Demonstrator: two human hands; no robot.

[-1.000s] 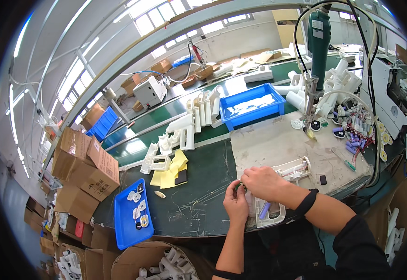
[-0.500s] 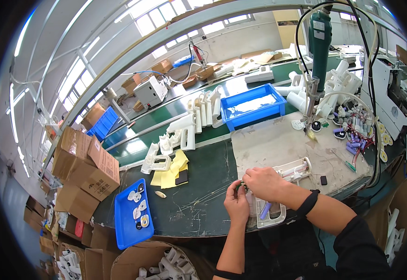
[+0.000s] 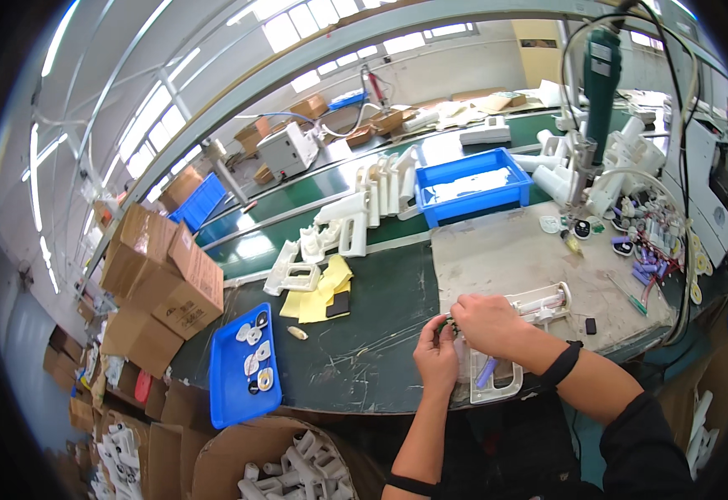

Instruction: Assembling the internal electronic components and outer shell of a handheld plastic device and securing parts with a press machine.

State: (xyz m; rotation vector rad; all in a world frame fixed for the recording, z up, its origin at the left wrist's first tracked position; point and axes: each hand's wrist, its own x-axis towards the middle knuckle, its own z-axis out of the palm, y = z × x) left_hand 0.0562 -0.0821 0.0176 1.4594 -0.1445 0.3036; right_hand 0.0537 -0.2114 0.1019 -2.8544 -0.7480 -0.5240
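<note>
My left hand [image 3: 436, 360] and my right hand [image 3: 489, 323] meet at the front edge of the bench. Their fingertips pinch a small green part [image 3: 450, 323], mostly covered by the fingers, so its exact kind does not show. Under and beside my right hand lies an open white plastic housing [image 3: 510, 385] with a loop-shaped handle. A purple cylindrical battery cell [image 3: 487, 372] rests in its handle end. The housing's far end [image 3: 554, 302] reaches out beyond my right wrist, and its middle is hidden by that hand.
A blue tray [image 3: 224, 392] of small round parts sits left, near yellow sheets [image 3: 310, 307]. Beyond are a blue bin [image 3: 474, 218] and white housings [image 3: 356, 237]. A green power screwdriver [image 3: 602, 92] hangs right, above a grey mat [image 3: 497, 258]; purple cells and wires [image 3: 652, 254] are heaped beside it.
The whole view has shifted, so the bench appears further right. Both hands stay together at the small green part, with only slight finger movement; the housing keeps its place beneath them.
</note>
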